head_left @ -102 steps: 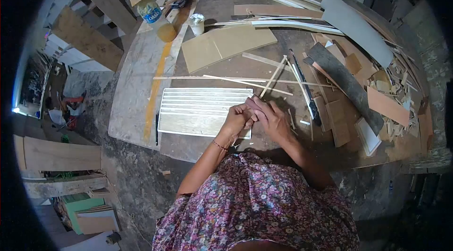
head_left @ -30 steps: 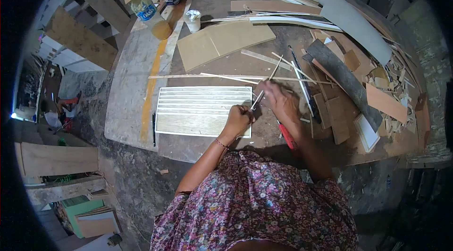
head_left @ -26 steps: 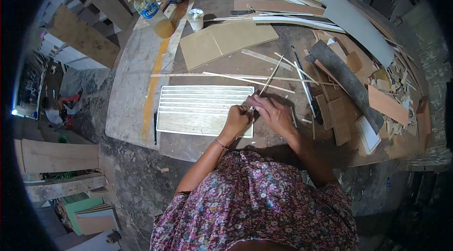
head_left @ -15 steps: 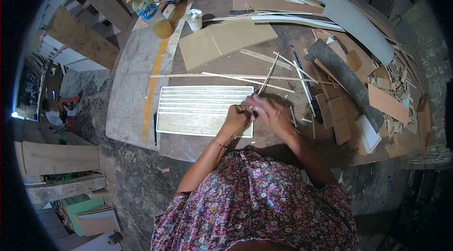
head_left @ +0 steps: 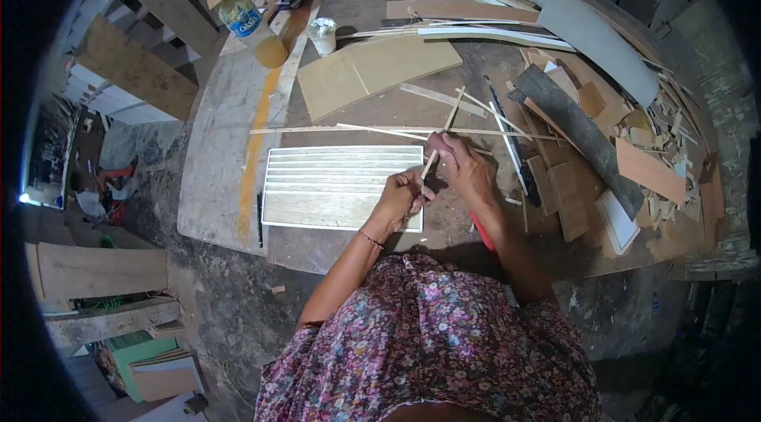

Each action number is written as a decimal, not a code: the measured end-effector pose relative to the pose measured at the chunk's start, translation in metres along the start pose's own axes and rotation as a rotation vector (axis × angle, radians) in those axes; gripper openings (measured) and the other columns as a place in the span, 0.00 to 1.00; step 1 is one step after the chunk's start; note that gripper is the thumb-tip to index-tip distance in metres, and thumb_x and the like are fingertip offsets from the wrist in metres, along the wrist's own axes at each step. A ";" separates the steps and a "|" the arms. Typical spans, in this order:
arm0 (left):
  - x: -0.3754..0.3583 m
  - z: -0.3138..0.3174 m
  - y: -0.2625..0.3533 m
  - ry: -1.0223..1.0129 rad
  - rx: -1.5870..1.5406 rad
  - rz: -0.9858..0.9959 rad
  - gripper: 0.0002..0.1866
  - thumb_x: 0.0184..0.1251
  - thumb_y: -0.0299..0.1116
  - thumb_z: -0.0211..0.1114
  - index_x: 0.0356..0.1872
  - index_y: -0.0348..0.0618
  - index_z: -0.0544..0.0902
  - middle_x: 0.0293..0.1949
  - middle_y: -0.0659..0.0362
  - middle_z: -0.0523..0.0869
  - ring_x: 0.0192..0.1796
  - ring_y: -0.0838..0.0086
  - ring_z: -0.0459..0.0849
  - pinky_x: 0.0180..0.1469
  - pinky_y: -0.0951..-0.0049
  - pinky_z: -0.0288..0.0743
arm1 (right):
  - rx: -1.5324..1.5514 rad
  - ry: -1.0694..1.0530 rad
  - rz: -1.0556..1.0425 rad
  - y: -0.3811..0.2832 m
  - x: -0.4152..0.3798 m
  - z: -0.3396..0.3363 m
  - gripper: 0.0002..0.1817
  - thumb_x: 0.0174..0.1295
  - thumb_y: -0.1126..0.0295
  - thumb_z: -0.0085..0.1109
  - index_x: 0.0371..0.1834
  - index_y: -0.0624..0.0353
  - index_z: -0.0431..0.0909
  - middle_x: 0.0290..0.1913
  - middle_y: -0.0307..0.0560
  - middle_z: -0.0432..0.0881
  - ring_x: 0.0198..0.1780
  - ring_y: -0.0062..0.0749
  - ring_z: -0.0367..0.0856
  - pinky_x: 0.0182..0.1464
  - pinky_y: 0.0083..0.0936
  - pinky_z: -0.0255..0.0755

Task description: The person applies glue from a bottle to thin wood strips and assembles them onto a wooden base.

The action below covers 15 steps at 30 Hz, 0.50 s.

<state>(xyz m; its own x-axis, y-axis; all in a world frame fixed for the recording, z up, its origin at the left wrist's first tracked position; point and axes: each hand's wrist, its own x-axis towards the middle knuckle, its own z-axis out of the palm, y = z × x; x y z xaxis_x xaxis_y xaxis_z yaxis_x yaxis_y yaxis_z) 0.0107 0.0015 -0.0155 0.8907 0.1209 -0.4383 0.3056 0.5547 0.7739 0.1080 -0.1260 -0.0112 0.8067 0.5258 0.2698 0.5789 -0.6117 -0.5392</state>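
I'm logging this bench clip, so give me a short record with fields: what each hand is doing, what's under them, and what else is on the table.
left hand: left hand pinches the near end of a thin wood strip
right hand: right hand grips the same strip further up
under hands: white slatted panel
table: workbench
left of bench: plastic bottle
right of bench: wood offcuts
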 end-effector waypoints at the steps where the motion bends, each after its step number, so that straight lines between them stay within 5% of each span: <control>1: -0.002 0.001 0.004 -0.005 0.009 0.006 0.08 0.56 0.19 0.46 0.33 0.35 0.73 0.23 0.51 0.80 0.13 0.84 0.64 0.13 0.84 0.55 | 0.067 0.050 -0.077 -0.005 -0.003 -0.003 0.16 0.57 0.65 0.50 0.49 0.53 0.70 0.39 0.56 0.77 0.38 0.52 0.77 0.36 0.39 0.71; 4: -0.009 -0.002 0.009 -0.009 0.097 0.035 0.09 0.57 0.18 0.44 0.38 0.35 0.71 0.24 0.52 0.79 0.13 0.84 0.63 0.15 0.84 0.56 | 0.177 0.065 -0.308 -0.014 -0.018 -0.001 0.16 0.57 0.64 0.50 0.49 0.52 0.70 0.39 0.56 0.77 0.37 0.52 0.77 0.36 0.40 0.71; 6: -0.006 -0.007 -0.002 -0.018 0.233 0.070 0.12 0.57 0.17 0.43 0.41 0.34 0.71 0.24 0.53 0.79 0.13 0.84 0.63 0.15 0.84 0.56 | 0.120 0.029 -0.198 -0.005 -0.013 -0.001 0.16 0.58 0.63 0.49 0.49 0.52 0.70 0.39 0.57 0.77 0.37 0.53 0.77 0.36 0.40 0.71; 12: -0.011 0.001 0.016 -0.044 -0.109 -0.047 0.14 0.59 0.18 0.43 0.46 0.35 0.69 0.24 0.56 0.77 0.14 0.84 0.62 0.15 0.86 0.55 | 0.127 0.015 -0.057 -0.003 0.005 -0.012 0.16 0.62 0.61 0.43 0.50 0.52 0.69 0.38 0.58 0.77 0.38 0.54 0.76 0.37 0.42 0.70; 15: -0.011 -0.001 0.020 0.009 -0.321 -0.172 0.13 0.61 0.20 0.43 0.46 0.35 0.69 0.21 0.62 0.70 0.15 0.85 0.60 0.15 0.87 0.54 | 0.273 -0.031 -0.247 -0.017 -0.017 -0.007 0.15 0.60 0.64 0.47 0.50 0.54 0.69 0.40 0.56 0.77 0.40 0.52 0.77 0.39 0.38 0.72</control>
<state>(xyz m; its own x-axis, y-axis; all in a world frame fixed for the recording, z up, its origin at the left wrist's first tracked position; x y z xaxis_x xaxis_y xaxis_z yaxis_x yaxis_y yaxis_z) 0.0072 0.0122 0.0047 0.8322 0.0099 -0.5544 0.3277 0.7979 0.5060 0.0854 -0.1286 -0.0007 0.6403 0.6579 0.3965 0.6995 -0.2861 -0.6549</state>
